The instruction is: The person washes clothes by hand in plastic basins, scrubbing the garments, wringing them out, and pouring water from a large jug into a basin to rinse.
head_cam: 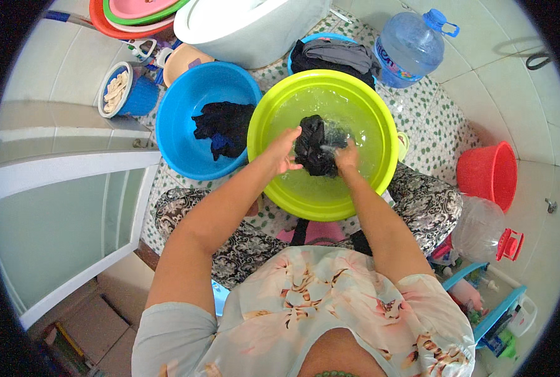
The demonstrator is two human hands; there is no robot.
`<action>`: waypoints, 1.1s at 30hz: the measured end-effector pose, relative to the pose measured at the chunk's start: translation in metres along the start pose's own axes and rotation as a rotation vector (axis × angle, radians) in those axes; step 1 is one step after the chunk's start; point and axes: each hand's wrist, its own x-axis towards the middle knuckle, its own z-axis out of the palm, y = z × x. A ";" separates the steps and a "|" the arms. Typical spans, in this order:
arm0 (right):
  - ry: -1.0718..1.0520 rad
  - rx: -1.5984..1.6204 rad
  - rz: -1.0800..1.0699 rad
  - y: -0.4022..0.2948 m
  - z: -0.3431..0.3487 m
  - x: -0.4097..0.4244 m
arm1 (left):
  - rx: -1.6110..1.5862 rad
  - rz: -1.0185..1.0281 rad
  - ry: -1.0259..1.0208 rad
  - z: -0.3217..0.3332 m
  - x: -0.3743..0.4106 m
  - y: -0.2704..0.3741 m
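A yellow-green plastic basin (pixel 324 214) holds cloudy water with small bubbles and glints on its surface. In its middle a wet black cloth (pixel 314 146) lies bunched, partly under water. My left hand (pixel 285 153) is at the cloth's left side, thumb and fingers spread, the fingertips close to or touching it. On the right side, my right hand (pixel 347 158) dips into the water and grips the cloth; splashing water blurs its fingers. More dark cloth (pixel 226 127) lies in the blue basin (pixel 181 146) to the left.
Behind stand a large pale tub (pixel 261 42), a basin with dark clothes (pixel 336 54) and a blue-capped water bottle (pixel 409 49). A red bucket (pixel 480 172) and a red-capped bottle (pixel 478 228) are at right. A glass-panelled door (pixel 73 221) and a blue basket (pixel 138 96) stand left.
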 end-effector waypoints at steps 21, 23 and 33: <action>0.037 0.052 -0.581 -0.187 -0.022 -0.115 | -0.557 0.193 -0.720 -0.005 -0.023 -0.028; 0.063 -0.090 -0.471 -0.177 -0.029 -0.090 | -0.532 0.038 -0.438 0.005 -0.010 -0.028; 0.196 -0.097 -0.128 -0.072 -0.034 -0.003 | -0.300 0.141 0.123 0.002 0.000 0.010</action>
